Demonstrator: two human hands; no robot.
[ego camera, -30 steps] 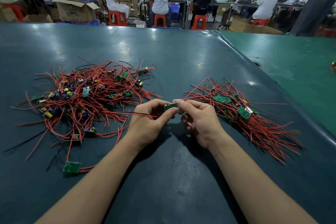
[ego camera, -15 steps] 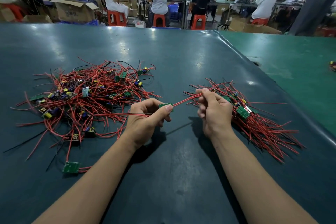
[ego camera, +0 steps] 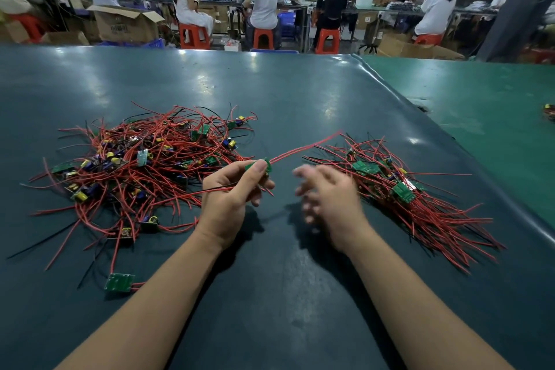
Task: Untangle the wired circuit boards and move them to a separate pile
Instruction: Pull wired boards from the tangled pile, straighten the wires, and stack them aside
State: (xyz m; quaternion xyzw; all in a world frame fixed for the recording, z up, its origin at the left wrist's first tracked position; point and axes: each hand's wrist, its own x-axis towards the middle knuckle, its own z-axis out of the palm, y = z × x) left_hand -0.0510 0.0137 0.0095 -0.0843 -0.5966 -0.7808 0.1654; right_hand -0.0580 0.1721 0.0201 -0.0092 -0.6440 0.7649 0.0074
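Observation:
A tangled heap (ego camera: 141,165) of green circuit boards with red and black wires lies on the left of the dark table (ego camera: 285,99). A tidier pile (ego camera: 402,192) of boards with straightened red wires lies on the right. My left hand (ego camera: 231,192) pinches a small green board (ego camera: 262,166) between thumb and fingers; its red wires (ego camera: 306,146) stretch up and right over the table. My right hand (ego camera: 327,195) hovers beside it, blurred, fingers loosely spread and holding nothing.
A single green board (ego camera: 118,282) with red wires lies apart near the front left. A lighter green table (ego camera: 480,105) adjoins on the right, with a small wired part (ego camera: 549,111) at its edge. Several people sit at benches beyond the table's far edge.
My right hand has let go of the red wires and drawn back toward the left hand. The wires now trail free to the upper right. The left hand still holds the board.

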